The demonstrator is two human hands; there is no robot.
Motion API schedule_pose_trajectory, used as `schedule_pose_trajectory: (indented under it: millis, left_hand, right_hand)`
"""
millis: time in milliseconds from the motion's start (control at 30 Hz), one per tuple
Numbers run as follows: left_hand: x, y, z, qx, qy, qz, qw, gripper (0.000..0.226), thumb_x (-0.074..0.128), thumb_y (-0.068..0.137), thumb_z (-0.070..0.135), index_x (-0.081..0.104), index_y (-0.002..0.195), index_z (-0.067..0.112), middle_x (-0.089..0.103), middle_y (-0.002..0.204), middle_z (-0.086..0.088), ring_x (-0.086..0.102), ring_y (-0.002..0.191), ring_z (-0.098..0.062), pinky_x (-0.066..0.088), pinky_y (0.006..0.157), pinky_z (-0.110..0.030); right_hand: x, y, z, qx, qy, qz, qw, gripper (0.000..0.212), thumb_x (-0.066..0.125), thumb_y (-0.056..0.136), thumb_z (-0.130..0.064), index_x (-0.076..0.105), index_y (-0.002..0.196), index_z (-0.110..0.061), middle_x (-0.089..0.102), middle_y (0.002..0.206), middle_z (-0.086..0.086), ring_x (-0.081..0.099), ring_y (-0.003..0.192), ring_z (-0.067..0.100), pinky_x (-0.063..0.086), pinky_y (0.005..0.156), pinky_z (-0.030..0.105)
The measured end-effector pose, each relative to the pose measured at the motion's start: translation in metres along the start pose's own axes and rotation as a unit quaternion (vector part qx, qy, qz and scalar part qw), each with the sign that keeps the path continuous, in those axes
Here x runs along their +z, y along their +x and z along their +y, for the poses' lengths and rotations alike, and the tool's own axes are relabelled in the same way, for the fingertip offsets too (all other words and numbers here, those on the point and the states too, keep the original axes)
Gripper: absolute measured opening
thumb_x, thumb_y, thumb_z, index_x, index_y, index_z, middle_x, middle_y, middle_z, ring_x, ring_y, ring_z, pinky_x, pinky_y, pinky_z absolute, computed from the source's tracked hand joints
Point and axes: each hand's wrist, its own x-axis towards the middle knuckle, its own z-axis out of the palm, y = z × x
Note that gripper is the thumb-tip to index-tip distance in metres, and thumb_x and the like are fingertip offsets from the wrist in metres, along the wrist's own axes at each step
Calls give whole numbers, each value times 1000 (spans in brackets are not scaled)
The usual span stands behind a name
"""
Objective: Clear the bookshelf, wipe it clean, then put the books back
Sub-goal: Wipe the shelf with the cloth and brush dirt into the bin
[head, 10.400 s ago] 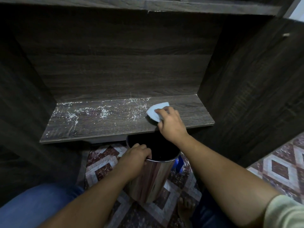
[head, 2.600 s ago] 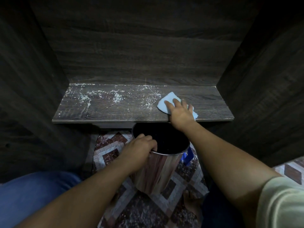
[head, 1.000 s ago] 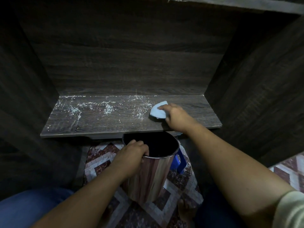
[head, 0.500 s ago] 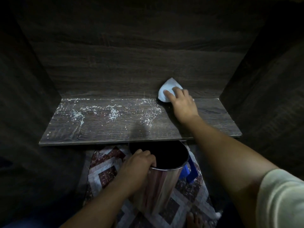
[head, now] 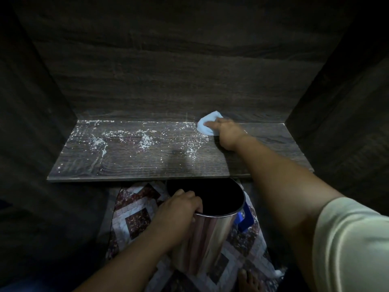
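The dark wooden shelf board (head: 126, 165) holds no books and is strewn with white crumbs (head: 145, 141) across its left and middle. My right hand (head: 228, 134) reaches to the back of the shelf and presses a pale blue cloth (head: 204, 125) against the corner where board meets back panel, fingers stretched over it. My left hand (head: 177, 209) grips the rim of a shiny steel bin (head: 206, 241) held just below the shelf's front edge, its dark mouth open upward.
Dark wooden side panels close in the shelf on the left (head: 31, 102) and right (head: 336, 102). Below lies a patterned tile floor (head: 134, 220). A blue object (head: 244, 219) sits behind the bin. A bare foot (head: 248, 281) shows at the bottom.
My right hand with the cloth went from the shelf's front edge to the back corner and now sits slightly lower on the board. The left hand keeps its hold on the bin.
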Motion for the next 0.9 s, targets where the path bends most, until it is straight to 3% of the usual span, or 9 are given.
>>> schedule_pose_trajectory:
  millis: [233, 367, 900]
  left_hand:
    - [0, 1, -2, -3, 20, -26, 999, 21, 58, 84, 14, 57, 103, 24, 50, 102, 9, 40, 99, -10, 44, 79, -29]
    - [0, 1, -5, 2, 23, -19, 1000, 21, 59, 84, 14, 58, 102, 23, 51, 101, 8, 34, 91, -7, 41, 76, -28]
    - [-1, 0, -4, 13, 17, 0, 1000, 23, 61, 82, 8, 60, 101, 22, 54, 101, 6, 44, 100, -13, 41, 81, -29]
  right_hand:
    - [10, -17, -4, 2, 30, 16, 999, 61, 45, 91, -1, 41, 144, -30, 43, 141, 11, 36, 132, 32, 31, 109, 39]
    - [12, -29, -6, -2, 28, 25, 999, 61, 47, 91, -2, 39, 146, -29, 42, 142, 11, 33, 134, 32, 26, 111, 38]
    - [25, -66, -7, 7, 30, 3, 1000, 62, 48, 90, -4, 39, 145, -33, 40, 145, 6, 28, 136, 33, 26, 112, 38]
